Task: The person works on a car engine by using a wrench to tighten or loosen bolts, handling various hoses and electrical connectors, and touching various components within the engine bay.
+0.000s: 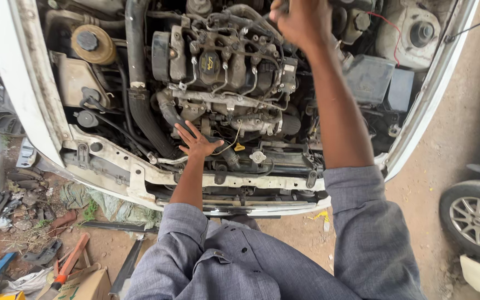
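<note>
L hand [195, 141] flat, open, on hose front of engine [223, 72] | R hand [301, 19] clenched behind engine, object unclear

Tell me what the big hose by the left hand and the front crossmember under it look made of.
Hose: likely rubber, matte black, curved with a clamp band. Crossmember: seemingly painted sheet metal, white, chipped and grimy, with punched holes. Left hand rests flat by both.
</note>
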